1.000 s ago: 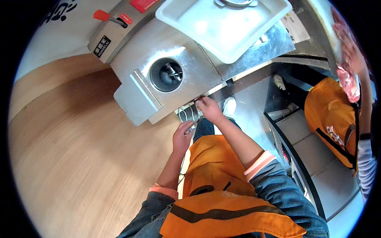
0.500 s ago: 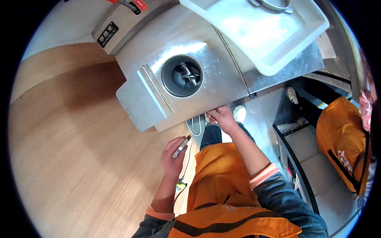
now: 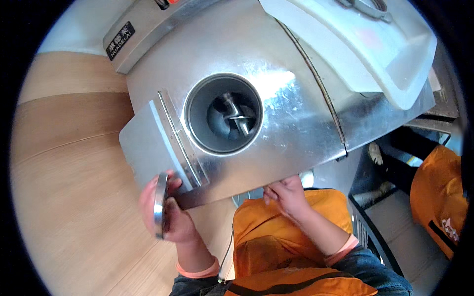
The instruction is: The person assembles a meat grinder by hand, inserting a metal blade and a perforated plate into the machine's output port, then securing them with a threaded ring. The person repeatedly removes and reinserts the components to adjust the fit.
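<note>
My left hand (image 3: pixel 170 212) grips a shiny metal ring (image 3: pixel 160 204), seen nearly edge-on, beside the near left corner of a stainless steel machine (image 3: pixel 276 123). Its fingers overlap a hinged steel flap (image 3: pixel 145 148) on the machine's left end. A round opening (image 3: pixel 200 113) in the machine's top shows a metal screw auger (image 3: pixel 239 116) inside. At the front edge of the machine, my right hand (image 3: pixel 289 195) has its fingers curled in, close against the steel. Whatever lies between those fingers, if anything, is hidden.
A white plastic tray (image 3: pixel 405 93) rests on the machine's right side with a metal ring-shaped part (image 3: pixel 370 7) in it. Wood-patterned boarding (image 3: pixel 64 197) lies to the left. Another person in an orange garment (image 3: pixel 437 192) is at the right, beside a black-edged rack (image 3: pixel 375 232).
My left hand has moved up and left with the metal ring, toward the flap. The machine appears larger and closer. My right hand stays by its front edge.
</note>
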Demonstrator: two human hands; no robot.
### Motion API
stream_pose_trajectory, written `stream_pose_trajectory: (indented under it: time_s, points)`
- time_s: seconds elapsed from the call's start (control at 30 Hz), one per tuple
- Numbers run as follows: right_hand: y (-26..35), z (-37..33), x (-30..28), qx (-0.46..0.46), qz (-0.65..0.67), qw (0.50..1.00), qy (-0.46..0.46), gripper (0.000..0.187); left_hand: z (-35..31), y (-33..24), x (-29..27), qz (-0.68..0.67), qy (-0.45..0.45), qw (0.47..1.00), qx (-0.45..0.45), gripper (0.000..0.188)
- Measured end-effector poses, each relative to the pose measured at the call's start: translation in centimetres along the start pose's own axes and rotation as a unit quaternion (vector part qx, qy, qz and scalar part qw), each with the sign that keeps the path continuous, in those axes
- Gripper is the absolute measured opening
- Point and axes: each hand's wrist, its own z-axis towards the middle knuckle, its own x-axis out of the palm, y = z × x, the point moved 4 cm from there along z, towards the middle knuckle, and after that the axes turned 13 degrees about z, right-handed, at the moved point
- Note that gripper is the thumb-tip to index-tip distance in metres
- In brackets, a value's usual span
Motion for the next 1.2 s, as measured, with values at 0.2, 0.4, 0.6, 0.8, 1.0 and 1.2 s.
stream_pose_trajectory:
  time_s: [0.2, 0.4, 0.6, 0.8, 1.0, 1.2]
  points:
    - [-1.0, 0.7, -0.2, 0.109, 0.24, 0.956, 0.131, 0.011, -0.2, -0.3, 0.3, -0.035, -0.055, 0.998, 0.024, 0.037]
    - [-0.6, 1.0, -0.4, 0.058, 0.108, 0.98, 0.154, 0.02, -0.5, 0.2, 0.1, -0.153, -0.072, 0.986, -0.008, 0.024]
    - [1.8, -0.7, 1.5, -0.08, -0.201, 0.976, 0.024, 0.017, 0.7, -1.4, 0.0, -0.093, 0.029, 0.992, 0.08, 0.027]
    - [1.5, -1.0, 1.6, -0.155, -0.308, 0.938, -0.012, 0.016, 0.6, -1.6, -0.2, -0.113, 0.026, 0.984, 0.138, 0.035]
    - [-0.3, 0.6, 0.0, -0.032, 0.059, 0.993, 0.095, 0.02, 0.9, -1.6, -0.1, -0.099, 0.036, 0.985, 0.134, 0.036]
    - [-0.3, 0.2, 0.6, -0.052, 0.027, 0.993, 0.104, 0.019, 0.7, -1.8, 0.0, -0.07, 0.036, 0.988, 0.136, 0.033]
